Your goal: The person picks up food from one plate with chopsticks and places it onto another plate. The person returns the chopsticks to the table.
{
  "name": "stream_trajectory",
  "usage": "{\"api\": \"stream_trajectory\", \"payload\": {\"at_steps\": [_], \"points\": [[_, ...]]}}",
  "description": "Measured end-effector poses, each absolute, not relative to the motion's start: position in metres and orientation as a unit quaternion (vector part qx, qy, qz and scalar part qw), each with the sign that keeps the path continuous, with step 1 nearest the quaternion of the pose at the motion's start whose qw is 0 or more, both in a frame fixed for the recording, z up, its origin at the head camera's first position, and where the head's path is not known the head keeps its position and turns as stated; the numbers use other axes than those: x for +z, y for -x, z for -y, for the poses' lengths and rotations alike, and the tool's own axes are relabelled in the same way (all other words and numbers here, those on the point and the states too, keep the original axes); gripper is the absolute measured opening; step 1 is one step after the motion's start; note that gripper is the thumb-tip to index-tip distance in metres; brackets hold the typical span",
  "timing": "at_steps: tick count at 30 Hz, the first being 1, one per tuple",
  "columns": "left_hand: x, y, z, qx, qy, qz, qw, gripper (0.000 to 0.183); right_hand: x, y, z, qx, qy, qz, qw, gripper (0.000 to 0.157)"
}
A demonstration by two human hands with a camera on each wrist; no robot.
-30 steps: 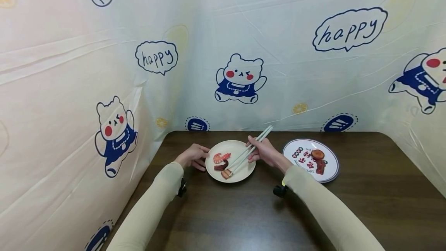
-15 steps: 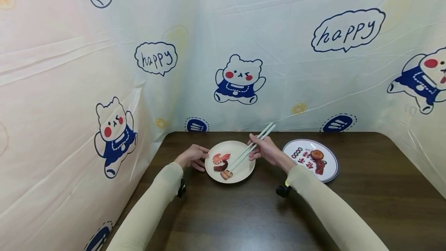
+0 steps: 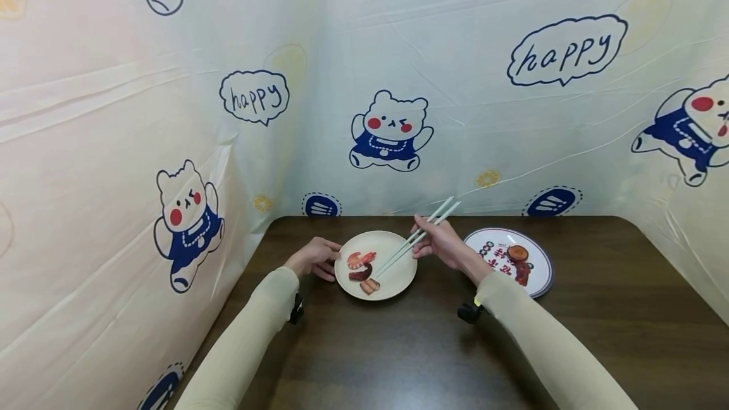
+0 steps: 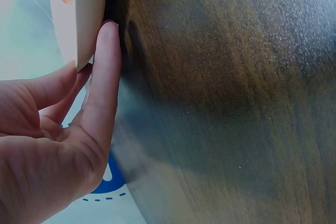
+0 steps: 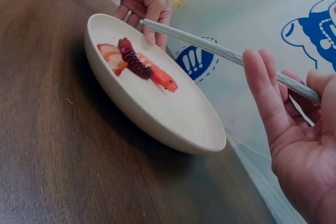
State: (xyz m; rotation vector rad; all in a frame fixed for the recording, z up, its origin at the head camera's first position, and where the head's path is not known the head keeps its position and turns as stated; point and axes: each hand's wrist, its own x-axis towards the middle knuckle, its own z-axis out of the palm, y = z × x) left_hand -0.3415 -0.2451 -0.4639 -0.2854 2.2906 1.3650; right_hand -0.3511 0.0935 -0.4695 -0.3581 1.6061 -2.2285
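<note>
A cream plate (image 3: 402,276) rests on the dark wooden table. On its left half lie a shrimp (image 3: 361,260), a dark, suckered tentacle piece (image 3: 361,273) and a striped piece like pork belly (image 3: 369,286). My left hand (image 3: 313,257) pinches the plate's left rim, thumb on the edge and fingers underneath, as the left wrist view shows. A pair of pale green chopsticks (image 3: 447,214) is held in my right hand (image 3: 443,245) over the plate's right side. Their tips point down at the plate beside the pork-like piece, with no food between them.
Right of my right hand is an oval white plate (image 3: 494,264) with red lettering, stacked on another. It bears a round brown slice (image 3: 517,253) and a reddish-brown piece (image 3: 522,272). Printed cloth walls (image 3: 478,138) close off the table's back and sides.
My right hand has moved right and slightly up, drawing the chopsticks' tips off the pork-like piece. The food pieces stay where they were, and my left hand keeps its hold on the rim.
</note>
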Motion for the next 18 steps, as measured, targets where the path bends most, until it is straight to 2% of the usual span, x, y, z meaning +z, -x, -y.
{"api": "stream_trajectory", "payload": {"at_steps": [13,18], "points": [[-0.467,0.344,0.245,0.509,0.11,-0.823,0.227,0.043,-0.465,0.344,-0.106,-0.796,0.164,-0.551,0.19,0.039],[-0.467,0.344,0.245,0.51,0.111,-0.822,0.228,0.043,-0.462,0.341,-0.111,-0.795,0.165,-0.553,0.188,0.043]]}}
